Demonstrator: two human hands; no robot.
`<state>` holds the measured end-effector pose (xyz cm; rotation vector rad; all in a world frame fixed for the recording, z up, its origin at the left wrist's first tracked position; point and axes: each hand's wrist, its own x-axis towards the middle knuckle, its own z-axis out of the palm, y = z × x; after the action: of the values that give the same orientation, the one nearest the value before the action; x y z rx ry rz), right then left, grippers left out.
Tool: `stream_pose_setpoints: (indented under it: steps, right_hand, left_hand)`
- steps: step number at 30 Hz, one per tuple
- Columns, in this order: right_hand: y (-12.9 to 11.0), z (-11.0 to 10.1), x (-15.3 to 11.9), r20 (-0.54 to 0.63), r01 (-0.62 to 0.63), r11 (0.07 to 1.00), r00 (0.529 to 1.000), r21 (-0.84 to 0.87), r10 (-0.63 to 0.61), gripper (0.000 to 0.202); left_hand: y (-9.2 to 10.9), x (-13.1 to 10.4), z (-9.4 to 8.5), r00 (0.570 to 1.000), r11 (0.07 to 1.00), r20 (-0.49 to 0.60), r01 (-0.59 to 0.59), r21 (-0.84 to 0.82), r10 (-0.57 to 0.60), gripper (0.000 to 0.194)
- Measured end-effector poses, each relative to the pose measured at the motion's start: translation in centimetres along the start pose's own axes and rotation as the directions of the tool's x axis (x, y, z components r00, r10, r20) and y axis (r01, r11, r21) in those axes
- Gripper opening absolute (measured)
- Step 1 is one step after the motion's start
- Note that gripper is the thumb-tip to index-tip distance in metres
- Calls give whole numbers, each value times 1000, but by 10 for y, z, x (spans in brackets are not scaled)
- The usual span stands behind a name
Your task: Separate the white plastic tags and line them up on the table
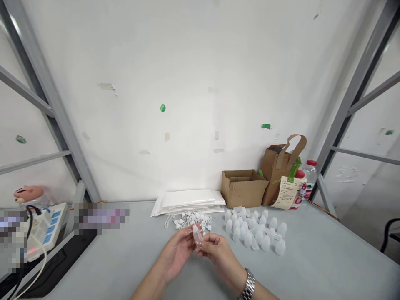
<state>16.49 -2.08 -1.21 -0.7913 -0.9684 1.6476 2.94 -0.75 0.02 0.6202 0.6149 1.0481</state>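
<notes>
A small translucent dropper bottle (197, 236) with a narrow tip is held tilted between my two hands. My left hand (175, 252) has its thumb and fingertips at the upper part of the bottle, the palm turned partly upward. My right hand (218, 251), with a metal watch at the wrist, pinches the lower end. Just behind the hands lies a pile of small white tags with loop strings (189, 219), partly covered by the fingers. To the right, several frosted translucent plastic pieces, like small caps or bottles (248, 238), are spread on the grey table (125, 258).
Flat white packets (192, 198) are stacked by the wall. An open cardboard box (245, 193), a brown paper bag (275, 166) and a red-capped bottle (310, 175) stand at the back right. A power strip (51, 229) with cables lies at the left.
</notes>
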Motion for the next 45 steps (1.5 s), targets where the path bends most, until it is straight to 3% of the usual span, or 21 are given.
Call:
stream_pose_setpoints:
  steps: [6,23,28,34,38,45]
  right_hand:
    - [3,-1,1,31,-14,1000,999,26,14,21]
    - [2,4,-2,75,-55,996,996,66,50,21]
    - [3,4,-2,122,-59,997,991,59,52,19]
    - [-2,2,-2,220,-76,989,975,130,46,21]
    - [-5,-2,0,244,-74,983,969,168,31,22]
    - [-1,-2,2,187,-51,987,982,155,21,22]
  left_hand:
    - [-1,1,-2,998,995,16,61,-84,-60,30]
    - [2,-3,4,999,993,11,51,-105,-50,56]
    - [2,-4,3,998,995,-1,66,-68,-66,50]
    - [-1,-1,1,999,999,-24,23,-45,-24,25]
    - [3,-3,6,999,997,32,-37,65,35,22]
    - [4,-7,10,974,921,-101,-155,358,204,33]
